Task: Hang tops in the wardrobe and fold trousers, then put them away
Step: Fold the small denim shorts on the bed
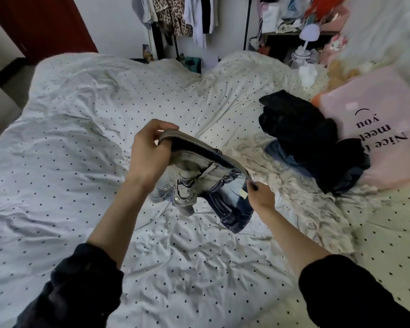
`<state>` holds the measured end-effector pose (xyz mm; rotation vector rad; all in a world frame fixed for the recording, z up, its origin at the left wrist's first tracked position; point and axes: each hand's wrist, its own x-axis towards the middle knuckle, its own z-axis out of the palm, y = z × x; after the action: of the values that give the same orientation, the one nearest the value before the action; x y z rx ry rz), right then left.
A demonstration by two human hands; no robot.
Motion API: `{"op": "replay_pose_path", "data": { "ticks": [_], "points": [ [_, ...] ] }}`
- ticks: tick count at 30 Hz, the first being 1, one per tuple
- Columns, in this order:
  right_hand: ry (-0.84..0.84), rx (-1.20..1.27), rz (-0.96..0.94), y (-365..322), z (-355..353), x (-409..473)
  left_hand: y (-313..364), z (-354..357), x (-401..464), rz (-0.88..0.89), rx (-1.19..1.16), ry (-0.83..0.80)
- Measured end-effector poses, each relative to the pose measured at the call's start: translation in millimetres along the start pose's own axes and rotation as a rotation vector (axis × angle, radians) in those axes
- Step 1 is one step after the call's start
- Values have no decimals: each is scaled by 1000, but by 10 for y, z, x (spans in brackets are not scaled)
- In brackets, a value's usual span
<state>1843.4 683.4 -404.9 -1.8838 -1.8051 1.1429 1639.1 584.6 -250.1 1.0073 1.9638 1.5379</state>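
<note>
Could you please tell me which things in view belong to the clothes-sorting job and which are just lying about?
Part of the job:
jeans, held at the waistband by the left hand and right hand
dark clothes pile
hanging clothes

Just lying about:
pink pillow
white lamp
dotted bedsheet

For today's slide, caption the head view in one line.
Both hands, left and right, hold jeans by the waistband above a dotted bed.

Both arms extended forward in dark sleeves pushed up the forearms; left hand (149, 152) raised, fingers curled in a grip; right hand (260, 195) lower, pinching.
</note>
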Motion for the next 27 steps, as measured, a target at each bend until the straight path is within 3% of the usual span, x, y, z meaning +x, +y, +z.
{"op": "replay_pose_path", "data": {
  "ticks": [2,6,9,15,17,21,25,27],
  "points": [
    [0,-64,-55,79,-129,19,-139,-107,38,-51,46,14],
    [-39,170,-4,-3,-456,14,-542,-329,-11,-138,282,44],
    [-118,268,64,-137,-654,-16,-753,-398,-151,-150,490,20],
    [-247,228,122,-250,-898,-58,-950,-507,-217,-83,760,-37],
    [-285,238,135,-229,-971,-55,-990,-561,-237,-157,695,-55],
    [-511,88,186,-149,-1133,-93,-1023,-792,-333,-579,164,-264],
    [-740,-97,278,-125,-1220,-104,-1094,-990,-426,-779,44,-546],
    [-779,-117,327,-152,-1161,-95,-1159,-1004,-423,-864,30,-577]
  ]
}}
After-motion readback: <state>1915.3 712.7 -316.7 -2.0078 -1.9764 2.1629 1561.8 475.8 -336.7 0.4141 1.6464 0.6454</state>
